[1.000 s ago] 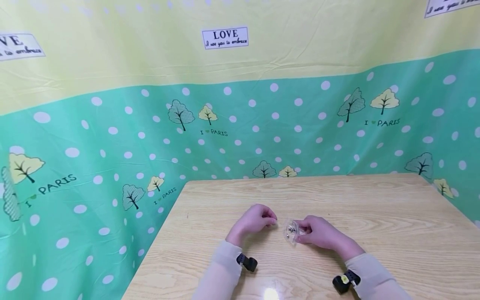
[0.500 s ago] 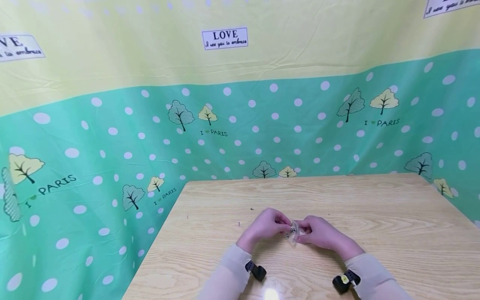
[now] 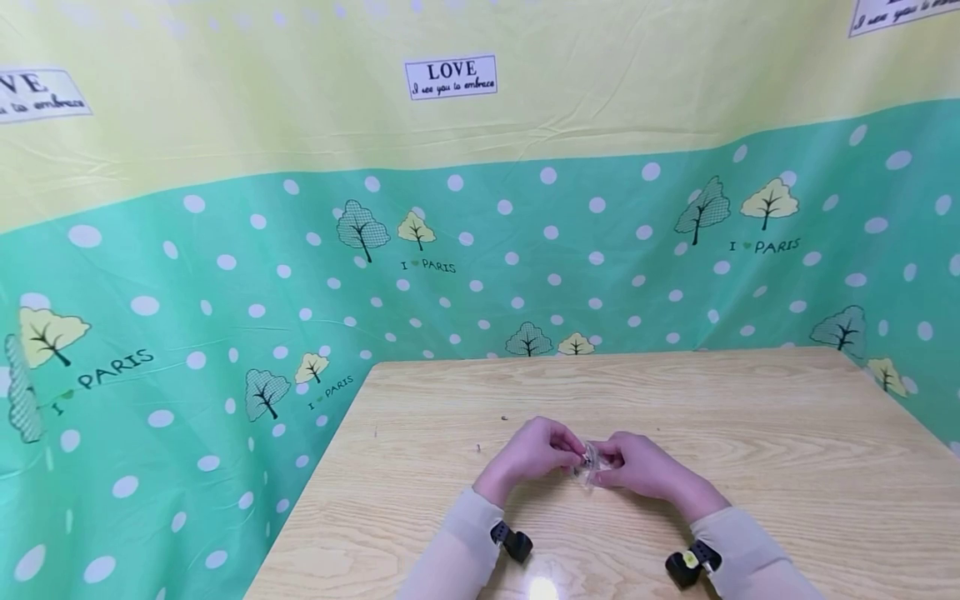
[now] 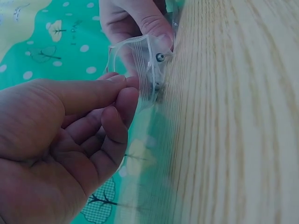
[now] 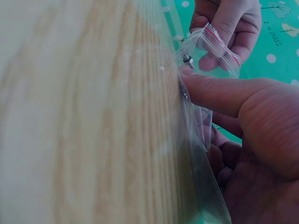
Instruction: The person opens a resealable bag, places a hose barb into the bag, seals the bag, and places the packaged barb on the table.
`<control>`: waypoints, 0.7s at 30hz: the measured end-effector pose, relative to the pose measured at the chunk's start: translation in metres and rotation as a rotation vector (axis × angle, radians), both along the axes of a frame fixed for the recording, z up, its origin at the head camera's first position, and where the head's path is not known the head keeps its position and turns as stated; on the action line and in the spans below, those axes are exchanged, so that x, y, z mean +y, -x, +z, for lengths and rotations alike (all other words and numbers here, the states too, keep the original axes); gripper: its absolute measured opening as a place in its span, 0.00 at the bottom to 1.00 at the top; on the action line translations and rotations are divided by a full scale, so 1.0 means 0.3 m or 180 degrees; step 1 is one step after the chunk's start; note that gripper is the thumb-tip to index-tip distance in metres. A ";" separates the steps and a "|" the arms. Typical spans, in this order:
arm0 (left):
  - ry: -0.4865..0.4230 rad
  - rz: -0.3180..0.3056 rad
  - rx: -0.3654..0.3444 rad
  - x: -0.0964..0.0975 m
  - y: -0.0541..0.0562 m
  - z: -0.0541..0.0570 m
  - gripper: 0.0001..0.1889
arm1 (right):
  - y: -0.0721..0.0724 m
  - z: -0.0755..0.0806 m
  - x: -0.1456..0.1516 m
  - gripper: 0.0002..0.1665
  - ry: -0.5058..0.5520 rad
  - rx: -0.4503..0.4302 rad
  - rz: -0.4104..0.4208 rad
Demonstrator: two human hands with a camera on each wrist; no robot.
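A small clear zip bag [image 3: 588, 479] with small metal parts in it is held between my two hands over the wooden table. My right hand [image 3: 648, 467] grips the bag from the right side with thumb and fingers. At its mouth, my left hand [image 3: 528, 454] has thumb and index fingertip drawn together, pinching at the bag's lip. Whether a small piece also sits between those fingertips is hidden. Inside the bag, a metal part with a dark ring [image 4: 160, 57] shows in the left wrist view. The right wrist view shows a red zip strip along the opening.
Two tiny dark pieces lie on the wooden table [image 3: 420, 517] left of the hands: one piece [image 3: 504, 418] farther back, another piece [image 3: 478, 448] nearer. A patterned green and yellow curtain [image 3: 480, 250] hangs behind the table. Each wrist wears a black camera.
My left hand has moved right from the table beside the small pieces to the bag's mouth, uncovering those pieces. My right hand has kept the bag in place.
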State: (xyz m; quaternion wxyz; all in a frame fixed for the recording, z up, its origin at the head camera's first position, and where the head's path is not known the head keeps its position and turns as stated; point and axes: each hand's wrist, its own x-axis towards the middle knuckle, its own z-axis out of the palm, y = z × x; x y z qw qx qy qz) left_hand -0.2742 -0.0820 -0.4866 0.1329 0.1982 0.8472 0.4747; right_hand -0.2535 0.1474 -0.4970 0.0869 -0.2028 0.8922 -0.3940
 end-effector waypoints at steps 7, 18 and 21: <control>0.0018 0.0031 0.0028 -0.020 0.008 -0.006 0.04 | -0.004 -0.001 0.003 0.37 0.0032 0.0006 0.0001; 0.0067 0.0244 0.0108 -0.090 0.050 -0.006 0.07 | -0.003 0.001 0.000 0.37 -0.0038 0.0020 -0.0033; -0.0002 0.0342 0.0101 -0.126 0.068 -0.009 0.07 | -0.004 0.002 -0.002 0.37 -0.0043 0.0054 -0.0018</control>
